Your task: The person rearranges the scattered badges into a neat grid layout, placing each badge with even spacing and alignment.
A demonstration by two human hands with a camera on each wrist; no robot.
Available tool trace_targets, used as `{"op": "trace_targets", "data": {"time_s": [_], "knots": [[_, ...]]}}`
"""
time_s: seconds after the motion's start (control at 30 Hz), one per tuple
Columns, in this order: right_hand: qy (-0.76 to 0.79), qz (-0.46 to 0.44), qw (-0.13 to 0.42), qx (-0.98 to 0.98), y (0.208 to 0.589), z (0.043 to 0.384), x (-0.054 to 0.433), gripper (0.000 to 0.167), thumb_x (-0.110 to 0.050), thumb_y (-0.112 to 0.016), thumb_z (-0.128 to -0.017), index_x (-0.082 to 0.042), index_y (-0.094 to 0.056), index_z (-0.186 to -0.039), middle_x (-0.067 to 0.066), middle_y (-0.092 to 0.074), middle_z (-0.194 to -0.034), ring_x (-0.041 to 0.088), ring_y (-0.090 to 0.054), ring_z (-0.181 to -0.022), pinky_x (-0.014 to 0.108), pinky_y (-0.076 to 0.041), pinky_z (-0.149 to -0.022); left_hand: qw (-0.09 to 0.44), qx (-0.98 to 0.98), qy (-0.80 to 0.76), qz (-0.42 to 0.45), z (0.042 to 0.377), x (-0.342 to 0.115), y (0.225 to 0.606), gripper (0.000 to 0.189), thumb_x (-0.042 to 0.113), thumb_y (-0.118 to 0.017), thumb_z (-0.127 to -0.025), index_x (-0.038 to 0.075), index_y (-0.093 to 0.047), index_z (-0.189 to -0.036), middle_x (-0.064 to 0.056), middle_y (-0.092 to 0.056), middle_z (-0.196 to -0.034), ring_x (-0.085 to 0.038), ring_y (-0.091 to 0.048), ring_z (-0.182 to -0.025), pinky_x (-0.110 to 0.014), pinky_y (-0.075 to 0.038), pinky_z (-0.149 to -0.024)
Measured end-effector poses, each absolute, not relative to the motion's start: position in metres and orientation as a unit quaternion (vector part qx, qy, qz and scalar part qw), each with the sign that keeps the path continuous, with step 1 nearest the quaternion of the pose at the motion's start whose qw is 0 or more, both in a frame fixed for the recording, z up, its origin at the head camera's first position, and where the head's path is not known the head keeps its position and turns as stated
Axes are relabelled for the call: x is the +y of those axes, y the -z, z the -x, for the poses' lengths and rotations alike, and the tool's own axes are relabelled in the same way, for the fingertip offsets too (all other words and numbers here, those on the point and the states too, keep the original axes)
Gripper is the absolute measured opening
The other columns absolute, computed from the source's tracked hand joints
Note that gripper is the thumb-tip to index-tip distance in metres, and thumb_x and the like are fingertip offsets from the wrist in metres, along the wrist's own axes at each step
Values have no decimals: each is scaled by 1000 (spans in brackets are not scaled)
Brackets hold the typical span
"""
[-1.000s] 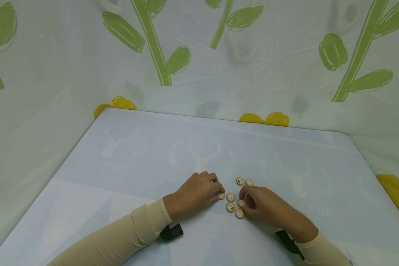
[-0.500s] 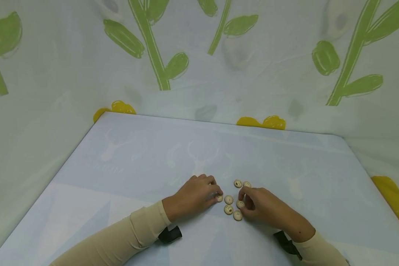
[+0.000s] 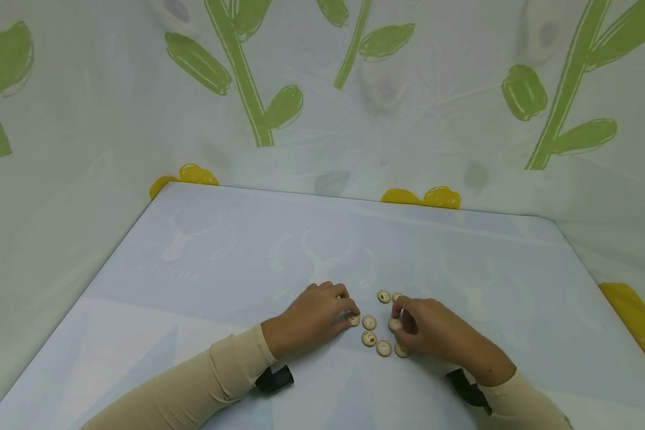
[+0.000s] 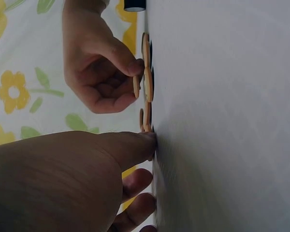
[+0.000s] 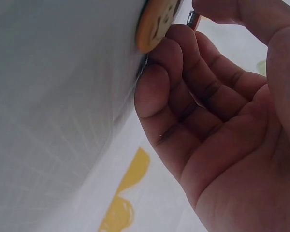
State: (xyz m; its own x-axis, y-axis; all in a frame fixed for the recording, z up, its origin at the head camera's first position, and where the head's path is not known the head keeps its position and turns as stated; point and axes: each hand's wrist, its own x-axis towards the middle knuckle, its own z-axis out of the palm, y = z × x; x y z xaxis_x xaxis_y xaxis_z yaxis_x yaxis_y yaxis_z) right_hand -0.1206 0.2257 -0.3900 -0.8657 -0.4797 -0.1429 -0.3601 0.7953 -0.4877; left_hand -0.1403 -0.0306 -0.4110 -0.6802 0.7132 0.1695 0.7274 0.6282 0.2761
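In right hand (image 3: 432, 330), a disc (image 3: 395, 324).

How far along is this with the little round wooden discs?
Done: six discs already lie on the tabletop, apparently laid out. In hand: the right hand pinches a raised disc, while the left hand touches another disc on the tabletop. Remaining: probably setting down the raised disc; the far pair lies apart from the rest, so the layout may be unfinished.

Cream discs (image 3: 384, 348), beige sleeves (image 3: 223, 364), green leaf-printed backdrop (image 3: 435, 119)
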Motion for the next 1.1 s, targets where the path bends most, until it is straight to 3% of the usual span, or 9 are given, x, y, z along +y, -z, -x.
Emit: {"op": "trace_targets", "data": {"time_s": [1.1], "knots": [[227,171,136,949,388,127,240,17,-12,-72,-87,-12,-62,-101,-8,-56,-71,5,-49,-62,23,-44,-55,26,-902,163,400,141,-30,412,16,30,-73,-93,26,-77,-108,6,-68,-104,-11,-60,-91,-25,-40,-70]]}}
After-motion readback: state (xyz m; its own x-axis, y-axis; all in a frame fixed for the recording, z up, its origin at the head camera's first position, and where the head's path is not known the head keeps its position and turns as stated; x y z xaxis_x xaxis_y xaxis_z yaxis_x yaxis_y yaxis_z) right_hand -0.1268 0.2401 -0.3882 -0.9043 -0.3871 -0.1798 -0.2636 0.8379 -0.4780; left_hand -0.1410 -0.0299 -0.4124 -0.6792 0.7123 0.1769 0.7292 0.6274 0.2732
